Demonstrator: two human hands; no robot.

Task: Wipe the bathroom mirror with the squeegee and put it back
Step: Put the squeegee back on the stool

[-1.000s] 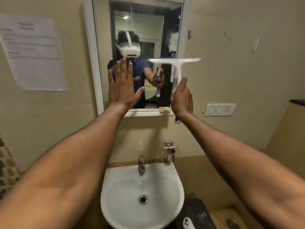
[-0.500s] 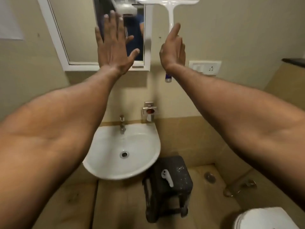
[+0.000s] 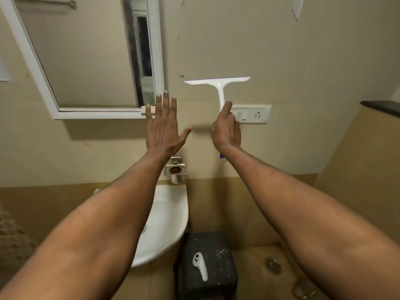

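A white-framed mirror (image 3: 91, 61) hangs on the beige wall at upper left. My right hand (image 3: 226, 132) grips the handle of a white T-shaped squeegee (image 3: 218, 83), blade up and level, held in front of the bare wall to the right of the mirror. The handle's blue end pokes out below my wrist. My left hand (image 3: 164, 128) is raised flat with fingers spread, holding nothing, by the mirror's lower right corner.
A white socket plate (image 3: 256, 114) sits on the wall behind the squeegee. Below are a metal soap holder (image 3: 175, 169), a white basin (image 3: 166, 224), and a dark stool (image 3: 207, 260) carrying a white controller (image 3: 200, 266). A floor drain (image 3: 273, 265) lies right of the stool.
The squeegee has gone from the mirror glass to the wall right of the mirror. Both hands sit lower in view, and the mirror has shifted left as my head turned.
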